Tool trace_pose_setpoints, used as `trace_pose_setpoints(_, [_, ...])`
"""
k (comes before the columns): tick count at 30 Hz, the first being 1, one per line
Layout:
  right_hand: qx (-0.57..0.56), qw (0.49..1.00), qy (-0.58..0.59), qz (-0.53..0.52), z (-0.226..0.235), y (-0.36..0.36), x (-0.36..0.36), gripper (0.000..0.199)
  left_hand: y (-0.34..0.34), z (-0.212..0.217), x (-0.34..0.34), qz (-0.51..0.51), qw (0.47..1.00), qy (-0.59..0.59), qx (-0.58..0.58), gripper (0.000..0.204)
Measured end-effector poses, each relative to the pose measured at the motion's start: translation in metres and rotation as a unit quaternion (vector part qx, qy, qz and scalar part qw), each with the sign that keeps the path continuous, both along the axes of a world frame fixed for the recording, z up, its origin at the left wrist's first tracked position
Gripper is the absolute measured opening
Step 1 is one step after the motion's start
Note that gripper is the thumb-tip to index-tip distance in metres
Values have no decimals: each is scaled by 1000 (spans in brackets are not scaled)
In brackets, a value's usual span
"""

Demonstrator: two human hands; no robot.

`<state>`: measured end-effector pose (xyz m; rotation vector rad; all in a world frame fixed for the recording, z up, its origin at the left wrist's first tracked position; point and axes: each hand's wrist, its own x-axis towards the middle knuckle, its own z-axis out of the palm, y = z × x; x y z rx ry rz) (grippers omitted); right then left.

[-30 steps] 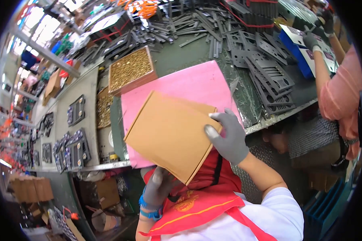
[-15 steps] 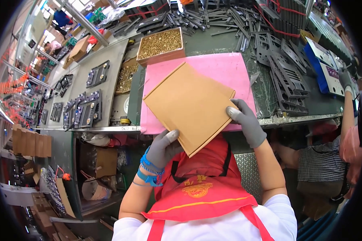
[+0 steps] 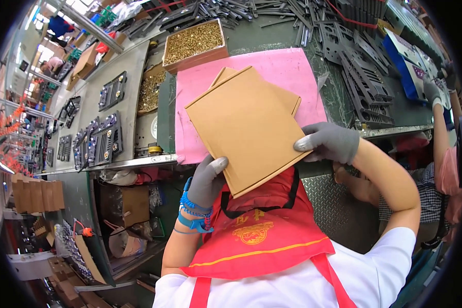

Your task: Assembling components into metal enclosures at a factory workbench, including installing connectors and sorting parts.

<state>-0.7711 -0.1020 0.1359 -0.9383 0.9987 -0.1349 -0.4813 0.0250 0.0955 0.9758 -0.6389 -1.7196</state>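
Note:
A flat brown cardboard box (image 3: 249, 128), closed, is tilted over a pink foam sheet (image 3: 195, 79) in front of me. My left hand (image 3: 206, 179), in a grey glove, grips its near left edge with the thumb on top. On the near right corner, my gloved right hand (image 3: 329, 143) holds it the same way, fingers hidden underneath. A second flat cardboard box (image 3: 286, 100) lies beyond and under the first, turned at another angle; most of it is covered. Blue bands circle my left wrist.
A carton of small brass-coloured parts (image 3: 195, 43) stands at the far left of the sheet. Dark metal plates (image 3: 367, 95) pile up to the right. Black assemblies (image 3: 97, 138) lie on the left bench. At far right, a co-worker's gloved hand (image 3: 432, 91) touches a blue-and-white piece.
The held box has shifted and turned slightly, and a second box now shows beneath it. My right hand has moved right and lower on the edge, its elbow swung outward.

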Motion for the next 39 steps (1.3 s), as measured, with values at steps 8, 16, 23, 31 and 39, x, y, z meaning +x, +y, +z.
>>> trace_pose_setpoints(8, [-211,968,135,5,26,-6,0,52,-3,-2,-13,20,999,30,21,70])
trace_pose_setpoints(16, [-297,937,-153,-101,66,5,41,52,-6,18,35,85,994,-63,-4,79])
trace_pose_setpoints(23, [-87,893,-436,-70,81,15,129,51,14,-37,35,154,918,351,-106,75])
trace_pose_setpoints(31, [-236,922,-300,-68,98,68,278,47,72,0,-1,219,961,-159,-64,53])
trace_pose_setpoints(39, [-775,548,-313,-27,20,66,125,34,58,-5,56,381,878,-290,-11,41])
